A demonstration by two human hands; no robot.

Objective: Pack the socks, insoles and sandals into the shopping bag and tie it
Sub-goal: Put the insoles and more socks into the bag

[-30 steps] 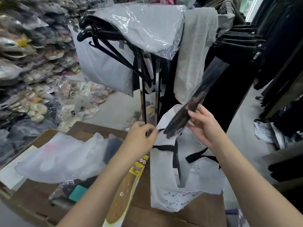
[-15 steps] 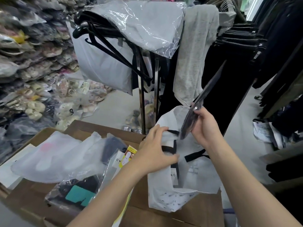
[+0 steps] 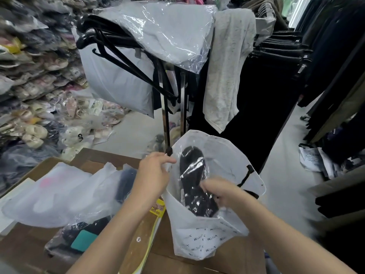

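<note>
The white shopping bag [image 3: 205, 236] with black ribbon ties stands open on the cardboard. My left hand [image 3: 153, 175] pinches the bag's near-left rim and holds the mouth apart. My right hand [image 3: 219, 191] grips a black insole in clear plastic wrap [image 3: 192, 178], which sits partly inside the bag's mouth. A brown insole on a yellow card [image 3: 142, 238] lies under my left forearm. Frosted pouches with sandals [image 3: 59, 192] lie to the left. A clear packet of dark socks with a teal label [image 3: 79, 237] rests in front of them.
The work surface is a flattened cardboard box [image 3: 237, 260]. Behind it stands a metal garment rack [image 3: 166, 119] with black hangers and plastic-covered clothes. Piles of bagged shoes [image 3: 33, 84] fill the left. Dark clothing hangs at the right.
My right hand brought the wrapped black insole down from upright in the air into the bag's mouth. My left hand shifted to the bag's rim and pulled it open.
</note>
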